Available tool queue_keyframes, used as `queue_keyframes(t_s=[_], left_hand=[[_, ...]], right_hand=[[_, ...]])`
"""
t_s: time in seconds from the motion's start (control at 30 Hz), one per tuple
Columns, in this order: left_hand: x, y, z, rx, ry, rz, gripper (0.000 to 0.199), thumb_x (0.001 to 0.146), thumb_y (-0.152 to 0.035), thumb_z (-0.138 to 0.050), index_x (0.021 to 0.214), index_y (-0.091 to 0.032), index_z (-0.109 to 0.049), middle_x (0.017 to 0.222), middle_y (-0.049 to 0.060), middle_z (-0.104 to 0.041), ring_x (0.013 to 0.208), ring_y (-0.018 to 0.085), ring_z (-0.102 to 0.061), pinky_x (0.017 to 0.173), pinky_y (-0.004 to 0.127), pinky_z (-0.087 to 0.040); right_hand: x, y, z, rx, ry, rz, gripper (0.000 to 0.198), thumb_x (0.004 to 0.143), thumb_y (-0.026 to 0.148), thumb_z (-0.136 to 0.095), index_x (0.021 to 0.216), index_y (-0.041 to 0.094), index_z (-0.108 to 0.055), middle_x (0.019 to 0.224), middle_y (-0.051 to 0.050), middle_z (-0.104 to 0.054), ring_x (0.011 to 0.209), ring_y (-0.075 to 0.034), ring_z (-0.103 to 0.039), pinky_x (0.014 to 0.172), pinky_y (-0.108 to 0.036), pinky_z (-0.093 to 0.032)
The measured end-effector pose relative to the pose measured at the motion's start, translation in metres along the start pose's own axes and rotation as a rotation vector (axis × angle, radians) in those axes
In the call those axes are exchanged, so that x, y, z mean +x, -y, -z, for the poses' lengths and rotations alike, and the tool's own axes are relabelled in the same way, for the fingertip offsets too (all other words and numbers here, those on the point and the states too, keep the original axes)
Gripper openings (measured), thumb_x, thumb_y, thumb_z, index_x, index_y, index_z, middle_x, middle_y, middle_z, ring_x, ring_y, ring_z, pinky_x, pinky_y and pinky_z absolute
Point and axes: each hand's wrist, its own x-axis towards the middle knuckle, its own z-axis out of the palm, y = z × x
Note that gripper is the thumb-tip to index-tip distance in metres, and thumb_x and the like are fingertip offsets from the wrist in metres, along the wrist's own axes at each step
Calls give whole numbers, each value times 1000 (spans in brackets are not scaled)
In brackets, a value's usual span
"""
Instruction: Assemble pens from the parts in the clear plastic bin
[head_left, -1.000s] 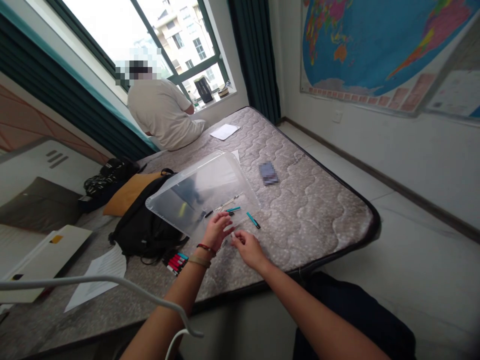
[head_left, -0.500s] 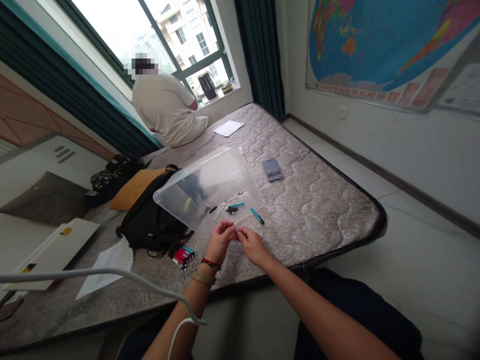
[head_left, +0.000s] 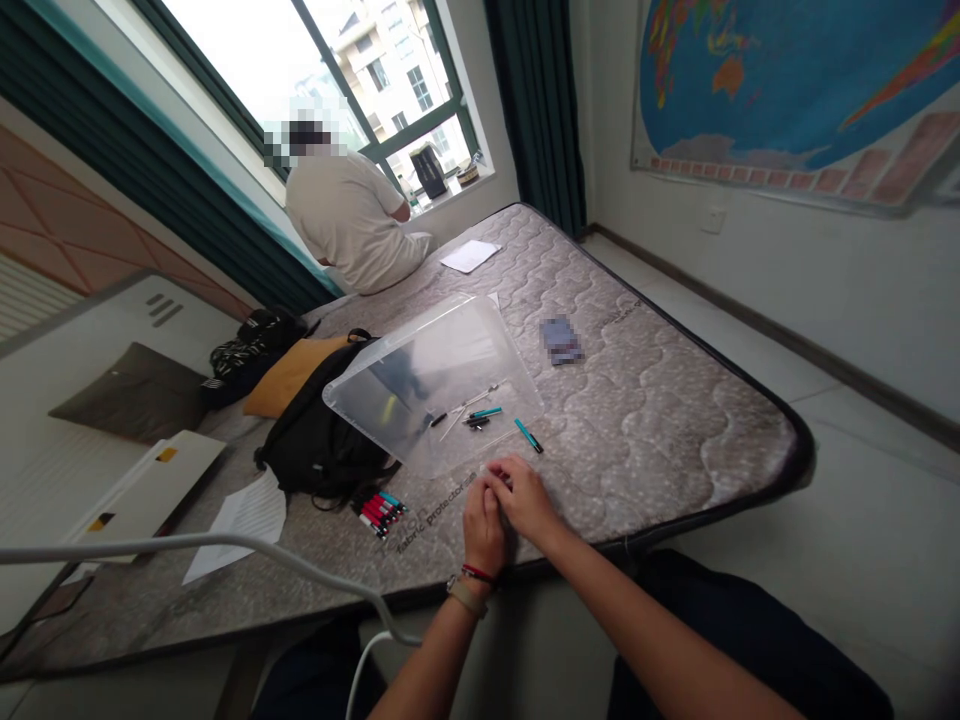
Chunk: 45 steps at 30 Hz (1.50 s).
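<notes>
Both hands are bunching up together right at the near edge of the mattress (head_left: 660, 420), left hand (head_left: 484, 525) and right hand (head_left: 525, 497) touching each other, fingers curled in tight around something small, so they're pinching narrow, not spread. Honestly I can't tell what's sitting between the fingertips, it's too small and the knuckles are covering it; my guess is it's 1 of the thin pen bits like the ones lying just ahead. Those pen parts (head_left: 480, 414) are resting on the clear lid (head_left: 420, 380), with 1 teal pen (head_left: 529, 435) lying on the mattress just off the lid's right edge. A bundle of red and teal pens (head_left: 381, 511) is sitting to the left of the hands, near the black backpack (head_left: 315, 450). Reads to me like the fiddly mid-step of putting a pen together or pulling it apart, and whatever comes after is calling for a steady 2-handed pinch and keeping the tiny piece from dropping into the quilting. Hard to make out: the loose parts on the lid are blurring into each other, so no counting them. There's a blurred-out card (head_left: 561, 340) farther up, some paper (head_left: 470, 256) near the far end, and another person (head_left: 352, 230) is sitting by the window facing away, hands out of sight.
</notes>
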Motion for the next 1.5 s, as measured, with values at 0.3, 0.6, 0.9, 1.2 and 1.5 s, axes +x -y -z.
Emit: queue_keyframes(t_s=[0.3, 0.6, 0.9, 1.2, 1.5], left_hand=[[-2, 9, -3, 110, -16, -70, 23, 92, -34, -50, 106, -23, -65, 105, 11, -67, 101, 25, -62, 91, 41, -49], [-20, 13, 22, 118, -95, -28, 27, 93, -28, -45, 102, -23, -69, 103, 8, -68, 102, 23, -61, 94, 40, -47], [-22, 19, 75, 450, -143, 143, 28, 95, -37, -47, 81, -22, -66, 95, 6, -64, 96, 22, -58, 92, 35, -44], [-5, 33, 83, 461, -89, 157, 33, 97, -40, -43, 88, -20, -67, 94, 7, -67, 94, 22, -59, 88, 34, -43], [0, 48, 104, 476, 44, -63, 37, 99, -46, -38, 99, -22, -67, 97, 7, -67, 100, 23, -57, 90, 35, -41]], right_hand=[[-2, 11, -1, -145, 32, 17, 14, 83, 29, -67, 91, 21, -75, 88, -6, -72, 87, -22, -62, 85, -35, -47], [-24, 18, -1, -44, 309, 150, 31, 84, 33, -63, 112, 21, -70, 109, -9, -73, 101, -24, -64, 90, -40, -50], [-54, -16, 38, -421, 123, 329, 21, 92, 26, -50, 101, 22, -68, 102, -11, -68, 104, -28, -59, 96, -45, -45], [-64, -20, 39, -683, 115, 441, 18, 94, 21, -46, 94, 23, -63, 98, -9, -61, 96, -26, -55, 89, -39, -45], [-65, -16, 21, -1036, 30, 452, 14, 92, 17, -45, 93, 21, -58, 96, -7, -58, 93, -25, -53, 86, -37, -42]])
